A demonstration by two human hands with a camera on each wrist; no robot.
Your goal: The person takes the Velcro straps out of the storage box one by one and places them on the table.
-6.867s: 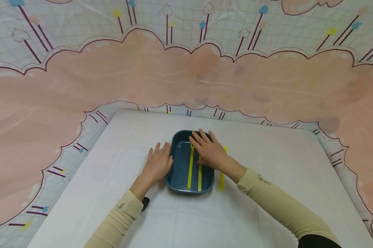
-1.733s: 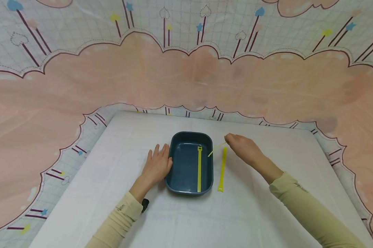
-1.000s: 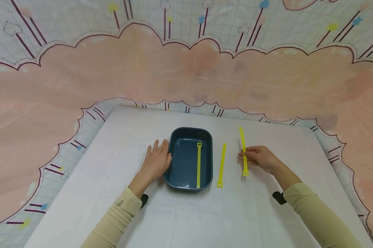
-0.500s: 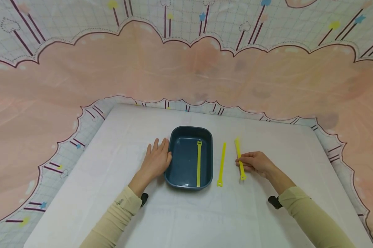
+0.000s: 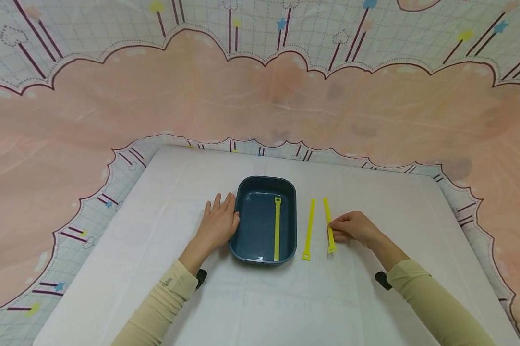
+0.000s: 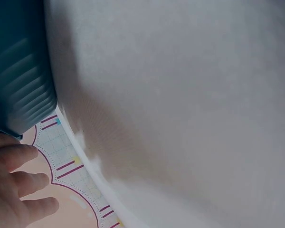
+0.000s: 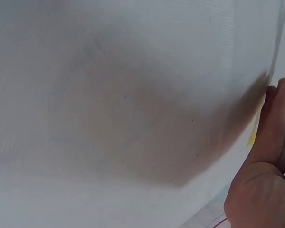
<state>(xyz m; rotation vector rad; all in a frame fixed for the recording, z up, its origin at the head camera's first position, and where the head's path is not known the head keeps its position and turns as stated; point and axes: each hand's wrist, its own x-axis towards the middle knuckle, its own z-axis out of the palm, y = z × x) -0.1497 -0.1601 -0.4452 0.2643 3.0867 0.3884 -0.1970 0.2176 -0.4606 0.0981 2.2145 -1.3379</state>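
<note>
A dark blue rectangular tray [image 5: 253, 230] stands on the white tabletop, with one yellow cable tie [image 5: 277, 230] lying lengthwise inside, slotted head away from me. My left hand [image 5: 218, 222] rests against the tray's left side, fingers extended; the left wrist view shows these fingers [image 6: 31, 183] by the tray's corner. Right of the tray lies a second yellow cable tie [image 5: 309, 230], head towards me. Beside it, my right hand [image 5: 358, 228] pinches a third yellow cable tie [image 5: 326, 211] between thumb and fingers, at or just above the tabletop. The right wrist view shows little of that tie.
The white tabletop [image 5: 260, 307] spreads around the tray. A patterned pink and white cloth [image 5: 260, 110] hangs behind it and borders its sides. A small black device [image 5: 382, 280] sits at my right wrist, another black device [image 5: 201, 278] at the left.
Earlier, two cable ties lay in the tray; my right hand has lifted one out over the right rim. It has since moved left and down beside the tie on the table. The left hand stays put.
</note>
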